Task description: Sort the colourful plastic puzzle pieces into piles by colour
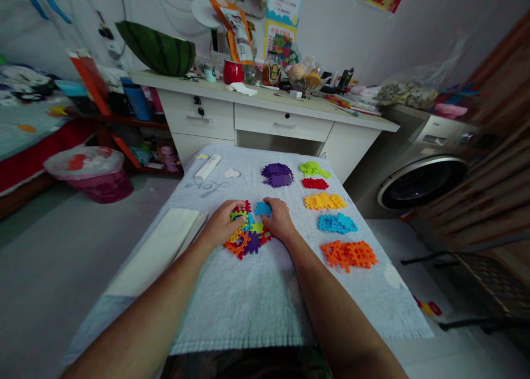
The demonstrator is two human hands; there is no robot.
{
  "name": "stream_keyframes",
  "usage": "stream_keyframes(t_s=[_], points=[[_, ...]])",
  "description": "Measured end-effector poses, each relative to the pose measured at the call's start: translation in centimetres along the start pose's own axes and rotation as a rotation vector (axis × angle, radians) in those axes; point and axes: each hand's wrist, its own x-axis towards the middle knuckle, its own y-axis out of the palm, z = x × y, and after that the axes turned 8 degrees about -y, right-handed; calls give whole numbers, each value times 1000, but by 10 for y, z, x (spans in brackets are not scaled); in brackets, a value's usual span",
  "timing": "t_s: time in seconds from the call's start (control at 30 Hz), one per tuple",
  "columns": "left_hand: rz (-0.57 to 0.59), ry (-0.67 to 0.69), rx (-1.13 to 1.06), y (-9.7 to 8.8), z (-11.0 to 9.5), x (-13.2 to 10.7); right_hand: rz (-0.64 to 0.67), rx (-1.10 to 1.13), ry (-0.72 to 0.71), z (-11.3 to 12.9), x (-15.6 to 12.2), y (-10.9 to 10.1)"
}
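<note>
A mixed pile of colourful plastic grid tiles [250,236] lies in the middle of a table covered with a pale towel [248,301]. My left hand [223,222] rests on the pile's left side, fingers curled over the tiles. On the pile's right side sits my right hand [280,220], its fingers closed on a blue tile [262,208]. Sorted heaps lie to the right: purple [277,175], lime green [313,169], red [315,183], yellow [324,201], blue [337,223] and orange [349,254].
A white folded cloth [159,249] and a white remote-like bar [207,167] lie on the table's left. Behind stands a cluttered white desk [265,114] with a half watermelon [157,50]. A washing machine [422,174] is at right, a lined bin [93,172] at left.
</note>
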Motion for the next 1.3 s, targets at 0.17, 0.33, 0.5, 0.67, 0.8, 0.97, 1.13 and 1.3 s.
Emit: stream_keyframes(t_s=[0.17, 0.33, 0.5, 0.67, 0.8, 0.97, 1.13, 1.3], points=[[-34, -2, 22, 0, 1, 1, -51, 31, -25, -6, -2, -29], [-28, -1, 31, -1, 1, 1, -13, -29, -69, -26, -22, -91], [-27, -5, 31, 0, 1, 1, 117, -180, 1, -58, -53, -141], [-38, -9, 28, 1, 1, 1, 195, -311, 83, -78, -74, -154], [-44, -2, 35, 1, 3, 2, 195, -372, 130, -83, -81, -149], [-46, 0, 44, 0, 4, 1, 156, -339, 101, -60, -72, -139], [-50, -5, 48, 0, 3, 2, 213, -163, -89, -9, -53, -112], [-66, -7, 41, -1, 3, 2, 347, -60, -218, 25, -44, -71]])
